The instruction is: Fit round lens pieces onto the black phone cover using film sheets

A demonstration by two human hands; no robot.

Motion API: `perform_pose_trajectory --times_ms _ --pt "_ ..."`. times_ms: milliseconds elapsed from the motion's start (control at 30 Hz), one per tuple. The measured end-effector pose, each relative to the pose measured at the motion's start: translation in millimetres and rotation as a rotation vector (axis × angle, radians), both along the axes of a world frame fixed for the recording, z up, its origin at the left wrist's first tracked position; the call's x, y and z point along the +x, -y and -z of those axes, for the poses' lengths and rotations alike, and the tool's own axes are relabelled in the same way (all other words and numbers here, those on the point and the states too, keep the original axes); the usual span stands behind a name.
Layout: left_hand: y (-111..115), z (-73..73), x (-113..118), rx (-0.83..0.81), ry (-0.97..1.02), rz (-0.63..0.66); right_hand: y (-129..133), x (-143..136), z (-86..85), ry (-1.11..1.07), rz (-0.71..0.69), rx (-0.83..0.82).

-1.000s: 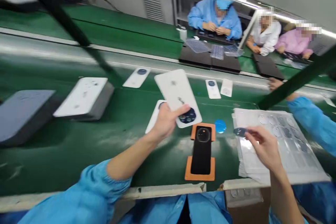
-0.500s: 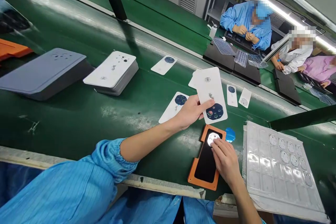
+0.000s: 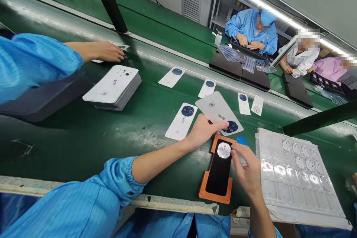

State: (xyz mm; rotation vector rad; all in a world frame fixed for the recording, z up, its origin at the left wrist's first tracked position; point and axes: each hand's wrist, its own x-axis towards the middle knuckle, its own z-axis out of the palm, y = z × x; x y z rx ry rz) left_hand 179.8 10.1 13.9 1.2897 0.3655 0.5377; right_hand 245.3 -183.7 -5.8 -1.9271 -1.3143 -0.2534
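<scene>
My left hand point(image 3: 205, 131) grips a white phone back cover point(image 3: 213, 106) by its lower end, thumb over the dark octagonal camera area. The cover is tilted above an orange fixture point(image 3: 205, 189). Inside the fixture lies a black rectangular slab point(image 3: 219, 176), with a silvery octagonal plate point(image 3: 224, 150) on its upper end. Just right of that plate is my right hand point(image 3: 247, 165), its thumb and index finger bent and slightly apart with nothing visible between them. A round blue film piece point(image 3: 241, 141) lies behind the fixture, partly covered.
At left stands a stack of white covers point(image 3: 111, 83) beside a dark grey stack point(image 3: 41, 100). A co-worker's hand point(image 3: 107, 51) touches a white cover there. Single covers point(image 3: 181, 121) lie around mine. A clear tray point(image 3: 295, 178) of octagonal plates is at right. Co-workers point(image 3: 252, 31) sit opposite.
My right hand has moved off the silvery plate to its right. The cover in my left hand has tilted leftward and come lower. A co-worker's arm has entered at the upper left.
</scene>
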Motion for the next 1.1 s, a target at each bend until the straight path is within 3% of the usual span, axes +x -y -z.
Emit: perform_pose_trajectory --times_ms 100,233,367,633,800,1100 --pt "16 5.6 0 -0.007 0.001 -0.004 -19 -3 -18.6 -0.05 0.173 0.162" --pt "31 7.5 -8 0.126 0.018 0.107 -41 1 -23.3 -0.09 0.303 0.253" --pt "33 7.3 -13 0.314 0.095 0.119 -44 5 -17.7 -0.218 0.293 0.299" --pt "32 16.3 -11 0.308 0.145 0.174 -39 5 -14.5 -0.315 0.255 0.331" --pt "31 14.7 -11 0.331 0.163 0.18 -41 7 -14.0 -0.32 0.256 0.335" --pt "33 14.6 -12 0.577 0.208 0.185 -45 4 -13.2 -0.283 0.3 0.332"
